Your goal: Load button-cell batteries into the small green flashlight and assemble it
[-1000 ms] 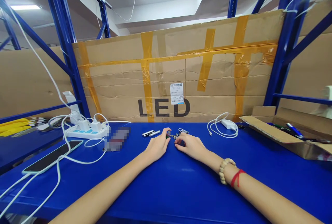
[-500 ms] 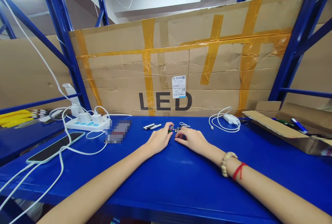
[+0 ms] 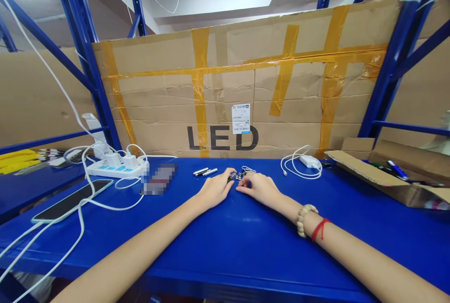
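Observation:
My left hand [image 3: 217, 188] rests on the blue table, its thumb and forefinger closed around a small object with green on it [image 3: 230, 178], too small to make out fully. Facing it, my right hand [image 3: 258, 187] has its fingers curled at a cluster of small metallic pieces [image 3: 242, 174]; whatever its fingertips hold is hidden. The two hands are slightly apart. Silver-and-black pen-like tubes [image 3: 210, 172] lie behind and left of my left hand. A small loop of white cord [image 3: 249, 169] is just behind the metallic pieces.
At the left are a white power strip [image 3: 117, 170] with cables, a phone [image 3: 72, 200] and a pixelated item [image 3: 160, 179]. A white charger [image 3: 310, 161] with coiled cable lies right of the hands, beside an open cardboard box [image 3: 365, 172]. Cardboard [image 3: 168, 106] stands behind the blue table [image 3: 225, 242].
The view has shifted slightly, moving the right-side objects a little leftward in the picture. Both hands stay in nearly the same place, with only slight finger movement.

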`<state>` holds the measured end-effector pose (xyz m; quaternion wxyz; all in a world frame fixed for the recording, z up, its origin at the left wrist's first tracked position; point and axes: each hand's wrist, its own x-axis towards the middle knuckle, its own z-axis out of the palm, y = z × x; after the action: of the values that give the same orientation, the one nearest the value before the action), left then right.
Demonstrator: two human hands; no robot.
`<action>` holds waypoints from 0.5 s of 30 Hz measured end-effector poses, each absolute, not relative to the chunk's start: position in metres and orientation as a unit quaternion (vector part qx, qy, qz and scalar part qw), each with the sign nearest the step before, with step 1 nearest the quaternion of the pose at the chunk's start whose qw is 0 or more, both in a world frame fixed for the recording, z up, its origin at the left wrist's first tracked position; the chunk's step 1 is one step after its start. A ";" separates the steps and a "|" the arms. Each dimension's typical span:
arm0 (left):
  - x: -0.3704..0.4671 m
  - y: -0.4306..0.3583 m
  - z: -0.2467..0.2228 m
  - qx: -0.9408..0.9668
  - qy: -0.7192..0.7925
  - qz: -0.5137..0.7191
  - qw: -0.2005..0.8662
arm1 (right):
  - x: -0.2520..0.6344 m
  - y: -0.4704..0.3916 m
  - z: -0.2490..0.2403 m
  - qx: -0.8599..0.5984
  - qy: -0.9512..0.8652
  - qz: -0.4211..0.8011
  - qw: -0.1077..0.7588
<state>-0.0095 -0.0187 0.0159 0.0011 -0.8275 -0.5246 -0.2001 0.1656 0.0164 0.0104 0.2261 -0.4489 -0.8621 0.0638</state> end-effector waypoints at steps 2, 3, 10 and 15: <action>-0.010 -0.018 0.016 -0.828 -0.523 -0.200 -0.001 | 0.166 0.017 0.010 -0.453 -0.858 0.078 0.230; -0.010 -0.018 0.016 -0.829 -0.522 -0.200 -0.001 | 0.166 0.017 0.010 -0.454 -0.857 0.084 0.230; -0.008 -0.019 0.017 -0.832 -0.514 -0.209 0.002 | 0.165 0.013 0.012 -0.432 -0.872 0.051 0.223; -0.007 -0.021 0.019 -0.827 -0.523 -0.204 0.003 | 0.163 0.008 0.015 -0.458 -0.851 0.039 0.254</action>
<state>-0.0075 -0.0206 0.0186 0.0032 -0.8271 -0.5235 -0.2045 0.1630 0.0085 0.0150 0.2536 -0.4579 -0.8512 0.0387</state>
